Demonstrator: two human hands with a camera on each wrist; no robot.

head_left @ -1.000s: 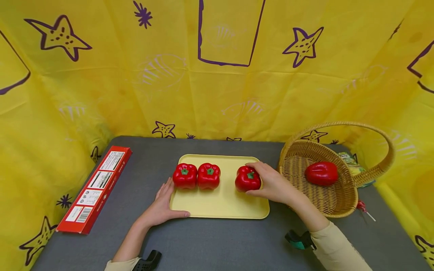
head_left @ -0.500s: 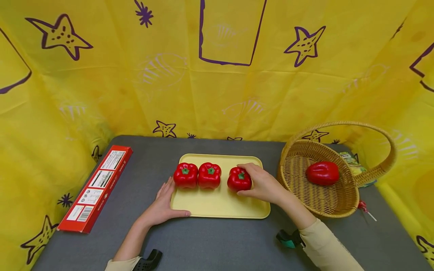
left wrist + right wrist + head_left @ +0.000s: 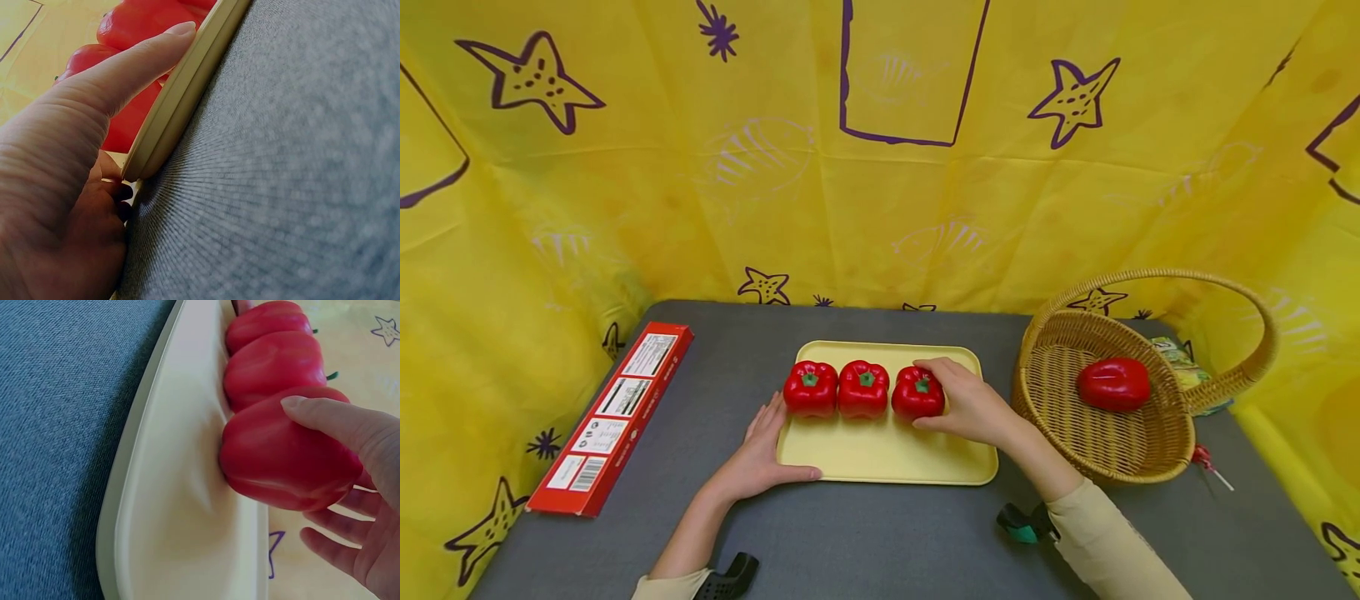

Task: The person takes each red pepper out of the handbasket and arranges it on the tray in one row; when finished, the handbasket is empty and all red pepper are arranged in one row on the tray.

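Observation:
Three red bell peppers with green stems stand in a row on a pale yellow tray (image 3: 887,458). My right hand (image 3: 970,404) grips the rightmost bell pepper (image 3: 917,393), thumb on its near side and fingers round the far side. A narrow gap separates it from the middle bell pepper (image 3: 862,390), which sits close beside the left bell pepper (image 3: 810,389). My left hand (image 3: 752,458) rests at the tray's left end, its thumb along the near rim and its fingers along the left edge. In the left wrist view, the thumb (image 3: 137,69) lies straight against the rim.
To the right stands a wicker basket (image 3: 1045,400) with a raised handle, holding another red bell pepper (image 3: 1113,384). A lollipop (image 3: 1202,457) and a green packet (image 3: 1183,367) lie beside it. A long red box (image 3: 613,417) lies at the left. Yellow patterned cloth surrounds the grey table (image 3: 880,533).
My right hand has moved left across the tray with the rightmost bell pepper, bringing it nearer the other two. The left hand has stayed at the tray's corner.

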